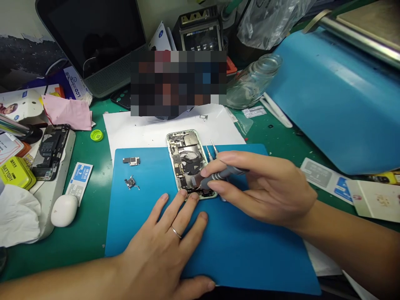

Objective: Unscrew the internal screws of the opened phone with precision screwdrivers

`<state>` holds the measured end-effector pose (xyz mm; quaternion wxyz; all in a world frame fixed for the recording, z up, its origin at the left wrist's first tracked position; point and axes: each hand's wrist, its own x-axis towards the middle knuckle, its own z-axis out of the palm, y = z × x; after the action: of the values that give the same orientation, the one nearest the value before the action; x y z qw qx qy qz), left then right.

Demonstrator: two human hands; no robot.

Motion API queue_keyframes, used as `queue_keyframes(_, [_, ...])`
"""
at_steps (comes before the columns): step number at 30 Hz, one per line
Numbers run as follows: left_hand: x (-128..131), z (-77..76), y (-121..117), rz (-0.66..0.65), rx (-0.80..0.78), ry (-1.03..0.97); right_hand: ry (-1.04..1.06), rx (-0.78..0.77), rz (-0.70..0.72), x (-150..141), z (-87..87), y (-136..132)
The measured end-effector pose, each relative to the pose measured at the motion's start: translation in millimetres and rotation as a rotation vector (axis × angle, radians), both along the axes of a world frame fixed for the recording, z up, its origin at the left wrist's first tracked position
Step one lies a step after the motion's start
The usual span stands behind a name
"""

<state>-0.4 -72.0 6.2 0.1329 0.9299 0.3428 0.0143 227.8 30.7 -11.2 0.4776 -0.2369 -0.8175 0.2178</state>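
Observation:
An opened phone (186,160) with its inner boards bare lies on a blue mat (150,208). My left hand (170,237) rests flat on the mat with fingers spread, its fingertips touching the phone's near end; a ring sits on one finger. My right hand (259,185) pinches a grey screwdriver (220,175), whose tip points at the phone's lower part. Two small removed parts (131,160) (131,183) lie on the mat to the left. Tweezers (211,151) lie beside the phone's right edge.
A second opened phone (50,152) lies at left near a white mouse (64,209) and a green cap (96,135). A glass jar (253,81), a monitor (93,41) and a large blue sheet (337,104) stand behind. White paper (140,129) lies under the mat.

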Motion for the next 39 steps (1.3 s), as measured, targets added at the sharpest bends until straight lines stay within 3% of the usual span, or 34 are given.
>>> queue_keyframes(26, [0.4, -1.0, -0.1, -0.005, 0.003, -0.035, 0.016, -0.084, -0.012, 1.9, 1.8, -0.8])
queue_keyframes(32, [0.3, -0.2, 0.6, 0.002, -0.010, -0.035, 0.029, -0.053, -0.135, -0.8, 10.5, 0.5])
queue_keyframes(39, [0.6, -1.0, 1.1, 0.004, -0.025, -0.048, 0.051, -0.089, -0.168, -0.7, 13.9, 0.7])
